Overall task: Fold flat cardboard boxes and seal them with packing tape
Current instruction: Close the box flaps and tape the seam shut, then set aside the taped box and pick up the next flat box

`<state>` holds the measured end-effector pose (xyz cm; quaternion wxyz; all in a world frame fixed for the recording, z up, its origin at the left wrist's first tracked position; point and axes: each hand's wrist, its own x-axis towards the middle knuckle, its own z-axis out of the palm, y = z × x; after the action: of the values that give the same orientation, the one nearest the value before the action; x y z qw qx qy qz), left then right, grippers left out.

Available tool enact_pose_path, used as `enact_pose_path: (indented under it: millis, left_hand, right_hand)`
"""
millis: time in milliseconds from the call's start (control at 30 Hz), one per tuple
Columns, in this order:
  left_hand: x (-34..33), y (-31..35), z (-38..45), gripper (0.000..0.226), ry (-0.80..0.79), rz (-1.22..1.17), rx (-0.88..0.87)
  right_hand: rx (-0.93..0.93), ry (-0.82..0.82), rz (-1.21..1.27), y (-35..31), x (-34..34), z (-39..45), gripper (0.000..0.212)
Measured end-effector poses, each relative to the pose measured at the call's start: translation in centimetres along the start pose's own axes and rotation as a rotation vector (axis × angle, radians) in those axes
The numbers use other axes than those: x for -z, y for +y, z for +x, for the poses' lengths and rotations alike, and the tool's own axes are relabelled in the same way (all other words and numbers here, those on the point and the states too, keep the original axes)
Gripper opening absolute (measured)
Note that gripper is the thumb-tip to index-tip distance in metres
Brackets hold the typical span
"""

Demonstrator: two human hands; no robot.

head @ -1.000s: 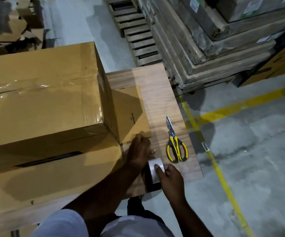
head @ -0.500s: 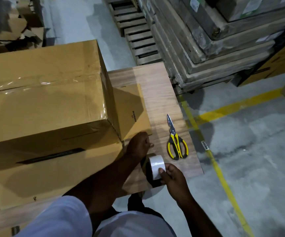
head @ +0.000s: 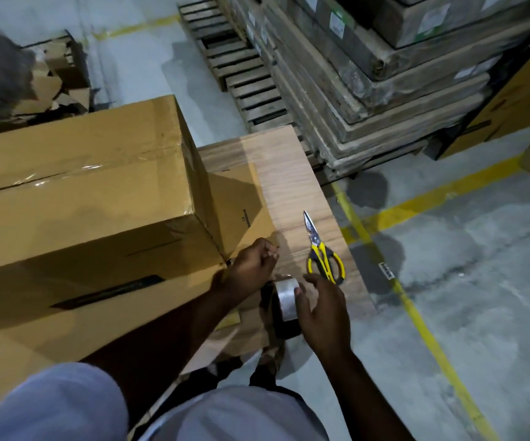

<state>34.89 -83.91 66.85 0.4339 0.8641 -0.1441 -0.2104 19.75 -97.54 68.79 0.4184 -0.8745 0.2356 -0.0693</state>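
Hands (head: 289, 281) on tape roll (head: 284, 302) — table edge (head: 357, 275)

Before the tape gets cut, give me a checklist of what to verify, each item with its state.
1. Tape roll held: ok, the right hand grips it.
2. Free tape end pulled out: ok, the left hand pinches it, with a faint clear strip running to the roll.
3. Scissors within reach: ok, they lie on the wooden table just beyond the right hand.
4. Scissors closed: ok, the blades are together.
5. A hand free to take the scissors: not ok, both are busy.
6. Top seam of the cardboard box taped: ok, glossy tape runs along it.
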Motion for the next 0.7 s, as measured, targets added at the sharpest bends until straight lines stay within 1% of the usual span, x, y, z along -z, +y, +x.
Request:
enact_pose_path:
  millis: [100, 200, 333, 367, 400, 467, 533, 567, 633, 700]
  left_hand:
    - [3.9, 2.3, -3.4, 0.012, -0.028, -0.113, -0.123]
    - [8.5, 4.3, -6.4, 0.015, 0.005, -0.166, -0.213]
    - [14.3, 5.9, -10.4, 0.012, 0.143, -0.156, -0.313]
    - [15.7, 6.1, -11.5, 0.011, 0.179, -0.141, -0.325]
    - [17.1, 6.0, -12.6, 0.011, 0.215, -0.126, -0.334]
    - [20.5, 5.2, -14.7, 0.012, 0.295, -0.085, -0.374]
    - [24.8, 3.4, -17.0, 0.015, 0.397, 0.025, -0.427]
    - [27.1, 2.0, -18.1, 0.016, 0.462, 0.11, -0.439]
    - [31.8, -1.6, -20.3, 0.018, 0.619, 0.297, -0.423]
    - [36.6, -5.6, -22.5, 0.023, 0.725, 0.431, -0.352]
  right_hand:
    - [0.2, 0.036, 0.112, -4.9, 0.2, 0.9, 0.026]
    - [0.367, 0.048, 0.234, -10.2, -0.3, 1.7, 0.021]
    - [0.431, 0.101, 0.398, -17.3, -0.9, 1.1, 0.017]
    - [0.458, 0.091, 0.429, -19.1, -1.2, 0.8, 0.016]
    - [0.491, 0.057, 0.464, -20.9, -1.7, 0.5, 0.017]
    - [0.547, -0.063, 0.541, -24.5, -3.1, -0.1, 0.018]
    - [0.567, -0.195, 0.547, -28.1, -5.1, -0.8, 0.019]
    - [0.582, -0.26, 0.504, -30.0, -6.2, -1.2, 0.021]
    - [0.642, -0.426, 0.341, -33.8, -8.4, -2.3, 0.026]
    - [0.742, -0.601, 0.141, -37.7, -10.6, -4.1, 0.036]
